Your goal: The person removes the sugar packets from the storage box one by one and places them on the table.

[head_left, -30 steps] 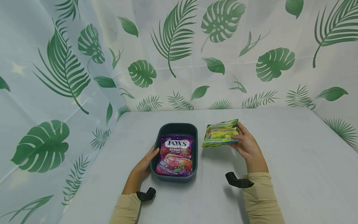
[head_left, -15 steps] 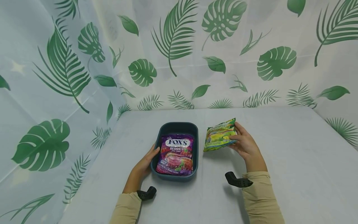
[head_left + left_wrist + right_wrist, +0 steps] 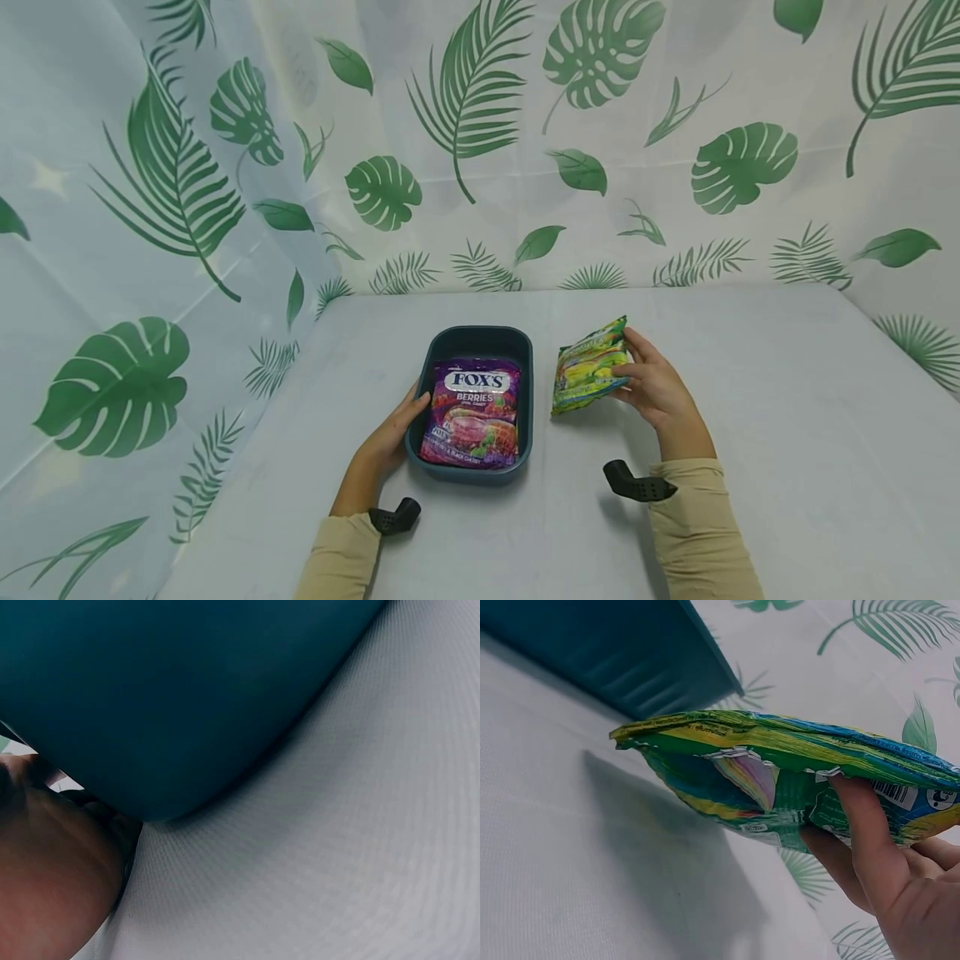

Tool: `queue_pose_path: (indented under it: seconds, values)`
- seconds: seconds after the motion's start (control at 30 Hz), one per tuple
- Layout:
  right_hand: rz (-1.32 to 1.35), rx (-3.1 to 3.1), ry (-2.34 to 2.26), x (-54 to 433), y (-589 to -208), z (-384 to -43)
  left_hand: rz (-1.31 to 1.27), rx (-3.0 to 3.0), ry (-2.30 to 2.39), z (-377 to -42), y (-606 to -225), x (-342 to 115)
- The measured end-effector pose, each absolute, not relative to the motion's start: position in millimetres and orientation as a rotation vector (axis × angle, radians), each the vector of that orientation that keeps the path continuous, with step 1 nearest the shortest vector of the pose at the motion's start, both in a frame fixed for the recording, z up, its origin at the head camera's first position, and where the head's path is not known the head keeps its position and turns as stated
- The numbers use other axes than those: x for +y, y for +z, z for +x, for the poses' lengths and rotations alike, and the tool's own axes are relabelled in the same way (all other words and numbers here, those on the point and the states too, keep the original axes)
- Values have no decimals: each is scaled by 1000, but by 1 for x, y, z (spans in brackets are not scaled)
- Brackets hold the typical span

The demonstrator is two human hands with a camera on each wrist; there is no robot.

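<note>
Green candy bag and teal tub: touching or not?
Apart. Head view: a strip of white tabletop shows between the left edge of the green candy bag and the right side of the teal tub.

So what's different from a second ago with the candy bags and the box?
The green packet turned in the right hand: its left end now sits lower in the head view. Nothing was grabbed or let go. The left hand still holds the blue box, with the purple packet inside.

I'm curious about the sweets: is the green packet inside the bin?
No, the right hand holds the green packet outside the bin.
</note>
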State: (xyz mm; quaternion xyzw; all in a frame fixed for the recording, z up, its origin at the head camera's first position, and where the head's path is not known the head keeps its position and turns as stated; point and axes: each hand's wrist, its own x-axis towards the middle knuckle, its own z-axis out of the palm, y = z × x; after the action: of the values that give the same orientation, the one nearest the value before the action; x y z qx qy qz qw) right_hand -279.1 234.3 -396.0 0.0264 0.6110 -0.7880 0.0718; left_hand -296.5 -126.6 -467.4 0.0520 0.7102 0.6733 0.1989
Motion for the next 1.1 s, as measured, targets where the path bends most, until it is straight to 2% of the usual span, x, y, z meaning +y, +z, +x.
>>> queue_pose_path:
  seconds: [1.1]
  values:
    - [133,1919,-2288,238,-400,-279,115,1994,1872,-296,-466,-127]
